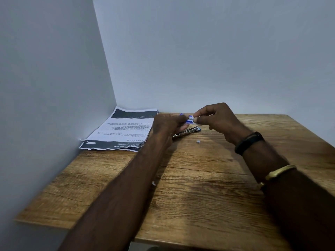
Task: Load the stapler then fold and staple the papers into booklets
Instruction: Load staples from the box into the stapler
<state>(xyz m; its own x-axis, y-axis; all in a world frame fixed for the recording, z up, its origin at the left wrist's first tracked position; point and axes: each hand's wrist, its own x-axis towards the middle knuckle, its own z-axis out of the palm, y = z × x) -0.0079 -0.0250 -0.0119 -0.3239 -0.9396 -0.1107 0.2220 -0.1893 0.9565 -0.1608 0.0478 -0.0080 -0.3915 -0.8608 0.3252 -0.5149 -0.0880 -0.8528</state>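
A small blue and white staple box point(190, 119) is held above the far part of the wooden table point(199, 187). My left hand point(168, 126) grips its left end and my right hand point(217, 118) pinches its right end. Just below the box lies the metal stapler point(186, 132), opened out flat on the table. A stack of printed papers point(121, 129) with dark bands lies at the far left against the wall corner. A tiny grey piece, perhaps staples point(198, 141), rests on the table right of the stapler.
White walls close the table in on the left and at the back. A small white scrap point(153, 183) lies mid-table beside my left forearm. My right wrist carries a black band and a gold bangle.
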